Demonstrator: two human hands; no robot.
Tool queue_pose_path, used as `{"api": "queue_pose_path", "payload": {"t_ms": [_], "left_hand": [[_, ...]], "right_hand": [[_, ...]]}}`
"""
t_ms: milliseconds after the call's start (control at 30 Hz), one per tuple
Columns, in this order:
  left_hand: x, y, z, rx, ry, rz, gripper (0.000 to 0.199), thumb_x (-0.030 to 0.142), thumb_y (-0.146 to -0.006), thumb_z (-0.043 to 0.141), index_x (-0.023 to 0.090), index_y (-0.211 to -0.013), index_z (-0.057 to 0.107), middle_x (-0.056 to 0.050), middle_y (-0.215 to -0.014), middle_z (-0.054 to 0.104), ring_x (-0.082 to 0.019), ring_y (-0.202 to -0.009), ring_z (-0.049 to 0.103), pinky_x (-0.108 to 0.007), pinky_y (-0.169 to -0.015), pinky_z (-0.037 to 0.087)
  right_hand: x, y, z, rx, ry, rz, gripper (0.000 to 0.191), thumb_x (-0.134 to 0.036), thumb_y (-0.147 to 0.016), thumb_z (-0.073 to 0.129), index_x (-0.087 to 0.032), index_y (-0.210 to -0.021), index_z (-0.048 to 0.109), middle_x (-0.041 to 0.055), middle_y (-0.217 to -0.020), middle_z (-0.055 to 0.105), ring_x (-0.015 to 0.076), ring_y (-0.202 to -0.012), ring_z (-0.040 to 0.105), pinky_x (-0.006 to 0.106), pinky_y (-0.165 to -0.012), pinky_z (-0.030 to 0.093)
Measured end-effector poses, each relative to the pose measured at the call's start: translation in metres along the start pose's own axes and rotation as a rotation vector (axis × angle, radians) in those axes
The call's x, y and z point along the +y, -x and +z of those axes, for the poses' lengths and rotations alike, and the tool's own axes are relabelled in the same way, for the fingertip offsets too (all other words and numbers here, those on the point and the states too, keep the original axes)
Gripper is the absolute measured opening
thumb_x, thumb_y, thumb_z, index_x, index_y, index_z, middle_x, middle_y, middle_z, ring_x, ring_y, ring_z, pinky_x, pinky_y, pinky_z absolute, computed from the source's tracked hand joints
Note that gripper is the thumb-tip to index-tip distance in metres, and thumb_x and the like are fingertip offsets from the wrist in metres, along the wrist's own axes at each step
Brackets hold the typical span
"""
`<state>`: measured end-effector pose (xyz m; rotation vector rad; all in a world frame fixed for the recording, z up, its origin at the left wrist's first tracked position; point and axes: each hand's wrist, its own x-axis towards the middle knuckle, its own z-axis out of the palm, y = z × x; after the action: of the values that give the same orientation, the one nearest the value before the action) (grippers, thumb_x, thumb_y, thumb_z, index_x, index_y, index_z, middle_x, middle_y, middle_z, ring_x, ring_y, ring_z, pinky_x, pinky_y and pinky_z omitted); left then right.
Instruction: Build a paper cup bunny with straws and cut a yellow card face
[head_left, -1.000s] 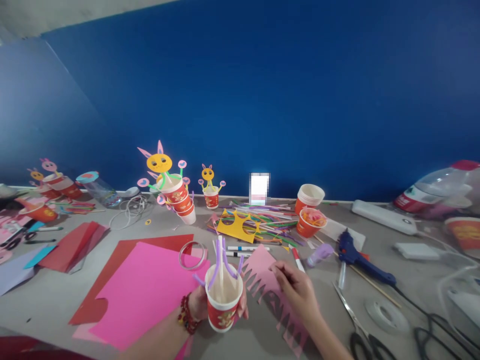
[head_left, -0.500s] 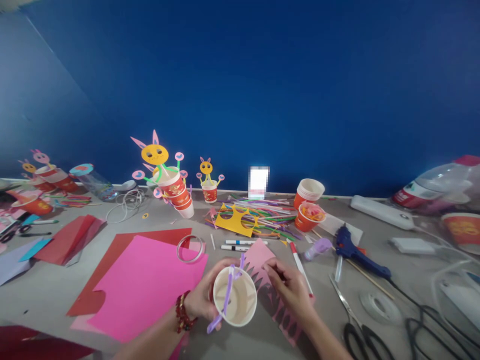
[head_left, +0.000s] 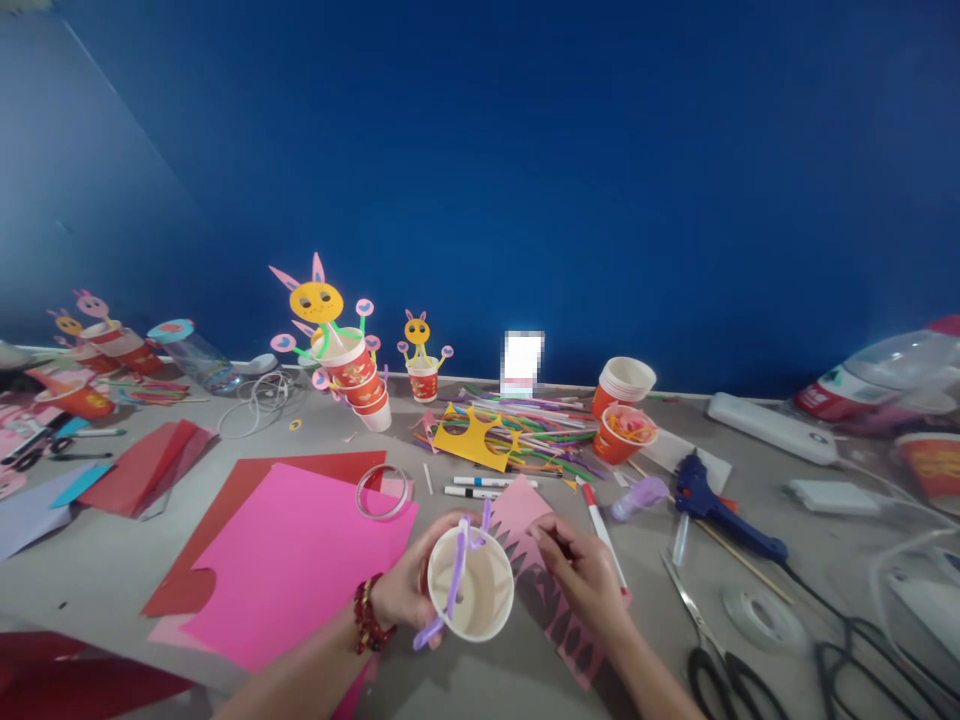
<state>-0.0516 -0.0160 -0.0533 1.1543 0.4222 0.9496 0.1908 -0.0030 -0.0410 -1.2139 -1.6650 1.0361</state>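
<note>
My left hand (head_left: 411, 578) is wrapped round a paper cup (head_left: 484, 590), its open white mouth tilted up towards me. A purple pipe cleaner (head_left: 454, 580) runs across the inside of the cup, with ends sticking out past the rim. To the right of the cup, my right hand (head_left: 579, 568) has its thumb and fingertips pinched together. Whatever they hold, if anything, is too small to make out. Below that hand lies a pink sheet (head_left: 534, 580) with petal-shaped holes cut along it.
Pink paper (head_left: 300, 570) lies on the left; a tape ring (head_left: 382, 493) rests on it. Behind are cup figures (head_left: 352, 375), pipe cleaners (head_left: 540, 425), a yellow cut sheet (head_left: 476, 440) and stacked cups (head_left: 622, 385). Scissors (head_left: 701, 625), a glue gun (head_left: 724, 515) and clear tape (head_left: 763, 615) lie right.
The view has shifted slightly, so the background things sit a little further right. Both hands and the cup keep nearly the same pose.
</note>
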Motion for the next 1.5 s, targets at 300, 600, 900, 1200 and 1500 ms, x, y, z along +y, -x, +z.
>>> {"api": "queue_pose_path", "payload": {"t_ms": [300, 600, 900, 1200, 1500], "left_hand": [[0.0, 0.001, -0.001, -0.021, 0.013, -0.004, 0.103, 0.05, -0.042, 0.096, 0.028, -0.132, 0.049, -0.011, -0.121, 0.063, -0.032, -0.108, 0.064, -0.041, -0.089, 0.05], [-0.001, 0.0, 0.0, -0.045, -0.044, -0.066, 0.107, 0.044, -0.041, 0.098, 0.027, -0.135, 0.049, -0.012, -0.125, 0.061, -0.033, -0.113, 0.059, -0.045, -0.096, 0.046], [-0.006, 0.001, -0.002, -0.073, -0.249, 0.027, 0.11, 0.053, -0.042, 0.095, 0.031, -0.14, 0.049, -0.013, -0.14, 0.051, -0.04, -0.133, 0.044, -0.054, -0.113, 0.032], [-0.015, 0.006, 0.001, -0.118, -0.405, 0.119, 0.114, 0.06, -0.047, 0.091, 0.031, -0.146, 0.042, -0.016, -0.141, 0.053, -0.039, -0.13, 0.051, -0.055, -0.112, 0.035], [-0.004, 0.0, 0.012, -0.21, -0.577, 0.177, 0.113, 0.065, -0.05, 0.087, 0.027, -0.145, 0.04, -0.018, -0.134, 0.059, -0.036, -0.121, 0.06, -0.046, -0.103, 0.046]], "right_hand": [[0.001, 0.001, 0.001, 0.005, 0.006, -0.003, 0.032, -0.043, -0.098, 0.049, -0.02, -0.078, 0.058, -0.0042, -0.061, 0.046, 0.0133, -0.054, 0.045, 0.024, -0.052, 0.035], [-0.014, 0.009, 0.001, 0.057, -0.115, -0.152, 0.019, -0.037, -0.097, 0.056, -0.022, -0.101, 0.067, 0.0028, -0.082, 0.066, 0.0171, -0.069, 0.06, 0.025, -0.062, 0.048], [-0.04, 0.019, 0.004, -0.012, -0.297, -0.274, 0.019, -0.035, -0.097, 0.059, -0.023, -0.11, 0.066, 0.0089, -0.1, 0.067, 0.0223, -0.09, 0.064, 0.031, -0.077, 0.054], [-0.043, 0.024, 0.009, 0.018, -0.269, -0.274, 0.01, -0.029, -0.094, 0.06, -0.023, -0.102, 0.064, 0.0068, -0.093, 0.067, 0.0214, -0.086, 0.064, 0.031, -0.076, 0.053], [-0.045, 0.024, 0.01, 0.093, -0.197, -0.313, 0.005, -0.02, -0.089, 0.062, -0.022, -0.093, 0.063, 0.0039, -0.082, 0.066, 0.0195, -0.076, 0.064, 0.03, -0.069, 0.052]]}}
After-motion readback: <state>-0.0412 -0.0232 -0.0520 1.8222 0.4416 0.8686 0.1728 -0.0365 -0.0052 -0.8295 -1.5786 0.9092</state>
